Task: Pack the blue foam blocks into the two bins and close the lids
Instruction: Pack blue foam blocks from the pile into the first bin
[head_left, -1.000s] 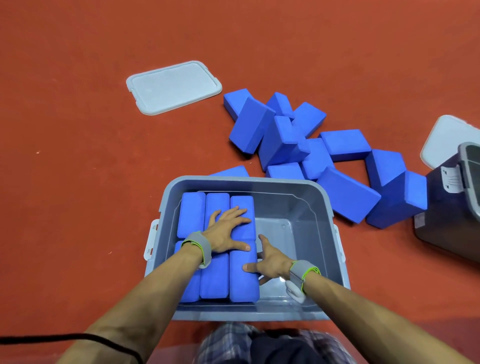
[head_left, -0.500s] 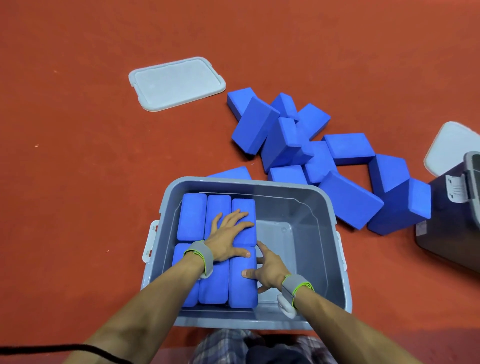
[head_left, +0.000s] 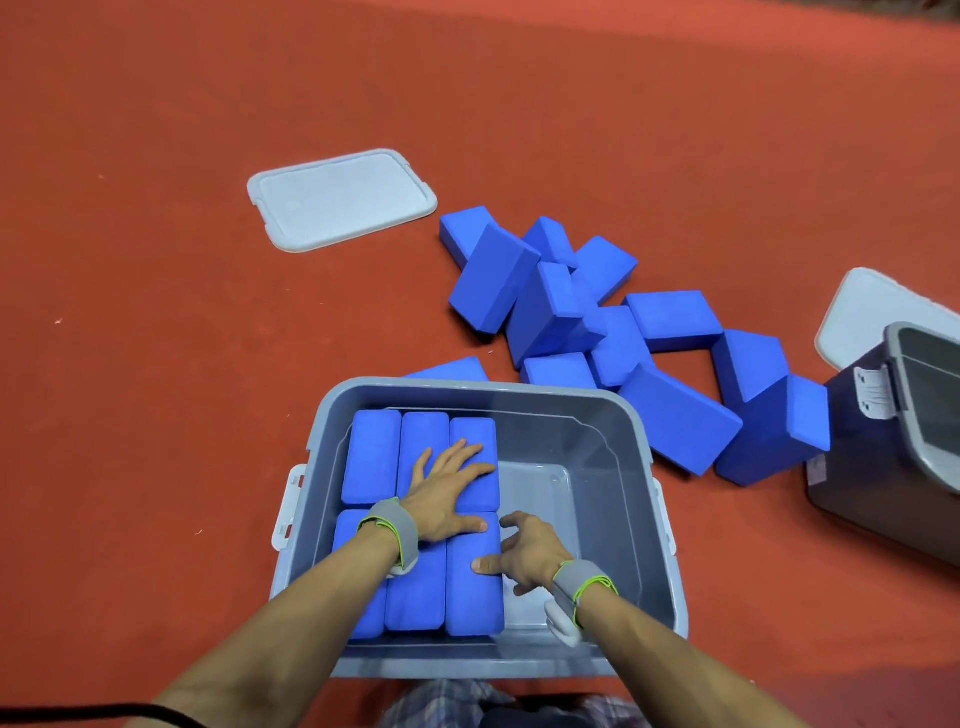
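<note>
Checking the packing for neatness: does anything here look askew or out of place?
Inside the near bin nothing does: six packed blocks stand in two straight rows under the left hand and right hand. The loose blocks lie jumbled on the floor.

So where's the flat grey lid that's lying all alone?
The flat grey plastic lid lies on the red floor, far left of the blue foam block pile.

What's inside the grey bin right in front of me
Six blue foam blocks stand packed in two rows of three on the grey bin's left side; the right side shows bare floor. The left hand covers parts; anything beneath the blocks is hidden.
</note>
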